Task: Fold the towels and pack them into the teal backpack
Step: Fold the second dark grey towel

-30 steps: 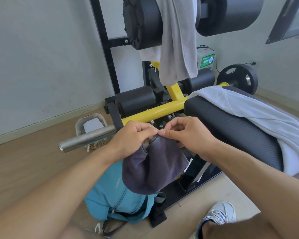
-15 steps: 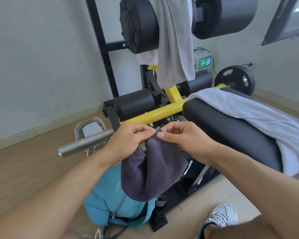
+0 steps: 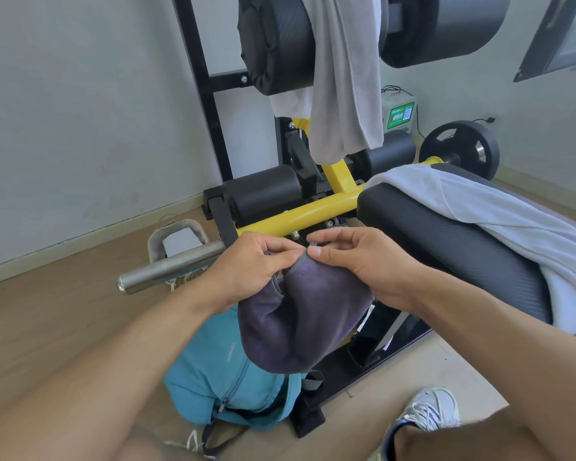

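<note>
Sneaker [image 3: 429, 412] and teal backpack [image 3: 213, 377] are sitting lowest in my frame, the backpack on the floor at bottom centre. Above it I am seeing the dark purple towel [image 3: 300, 321] sagging doubled, my left hand [image 3: 250, 264] and right hand [image 3: 356, 257] pinching its top edges together at frame centre. Farther up, a white towel [image 3: 479, 211] is lying over the black bench pad [image 3: 446, 247], and a grey towel [image 3: 343, 78] is hanging off the upper roller [image 3: 273, 44].
</note>
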